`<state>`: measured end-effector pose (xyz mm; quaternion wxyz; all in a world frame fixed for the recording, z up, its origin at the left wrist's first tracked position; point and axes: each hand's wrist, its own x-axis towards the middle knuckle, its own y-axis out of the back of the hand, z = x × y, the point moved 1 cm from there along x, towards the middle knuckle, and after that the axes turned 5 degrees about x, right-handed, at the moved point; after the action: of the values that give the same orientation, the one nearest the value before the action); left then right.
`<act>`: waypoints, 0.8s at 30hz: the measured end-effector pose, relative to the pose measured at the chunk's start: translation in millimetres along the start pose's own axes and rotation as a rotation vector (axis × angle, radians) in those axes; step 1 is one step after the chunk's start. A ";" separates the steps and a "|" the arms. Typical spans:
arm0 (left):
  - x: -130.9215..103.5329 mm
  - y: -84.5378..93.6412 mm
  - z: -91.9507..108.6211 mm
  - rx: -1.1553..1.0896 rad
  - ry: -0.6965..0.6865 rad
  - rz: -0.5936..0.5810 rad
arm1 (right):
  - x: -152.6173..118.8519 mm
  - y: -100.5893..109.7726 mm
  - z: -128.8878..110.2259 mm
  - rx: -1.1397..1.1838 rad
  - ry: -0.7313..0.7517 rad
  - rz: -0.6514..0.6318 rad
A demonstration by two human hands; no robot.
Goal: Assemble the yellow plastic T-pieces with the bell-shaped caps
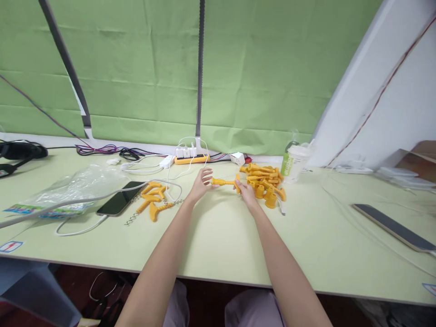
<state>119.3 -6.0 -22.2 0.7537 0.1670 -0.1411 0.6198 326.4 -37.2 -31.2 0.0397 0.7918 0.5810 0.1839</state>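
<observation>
A yellow corkscrew (225, 182) with a T-shaped handle lies level above the table between my hands. My right hand (246, 190) is closed on its handle end. My left hand (201, 183) is beside the other end, fingers apart and slightly curved, with no clear grip on it. To the left lie several yellow-handled corkscrews (153, 200) with bare metal spirals. Close to my right hand is a pile of yellow plastic parts (264, 175), with several cup-shaped pieces (270, 200) at its front.
A dark phone (119, 200) and a clear plastic bag (78, 184) lie at left, crossed by a white cable. Behind stands a yellow power strip (191, 159) with chargers. A white cup (297, 161) is past the pile; another phone (391, 225) lies far right.
</observation>
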 end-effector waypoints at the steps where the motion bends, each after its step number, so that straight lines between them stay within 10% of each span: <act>1: 0.3 2.4 -0.4 -0.034 0.060 0.011 | -0.3 -0.5 -0.9 -0.005 0.006 0.003; 7: -0.1 9.2 -6.7 0.111 0.262 -0.083 | -0.4 -2.6 -0.3 -0.044 0.024 -0.041; 24: -4.2 5.9 8.2 -0.062 0.096 -0.067 | 1.6 -1.8 0.4 0.008 0.040 0.010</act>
<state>112.7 -12.2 -16.1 0.7848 0.1184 -0.1180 0.5967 325.4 -35.1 -31.7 0.0240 0.7910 0.5786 0.1975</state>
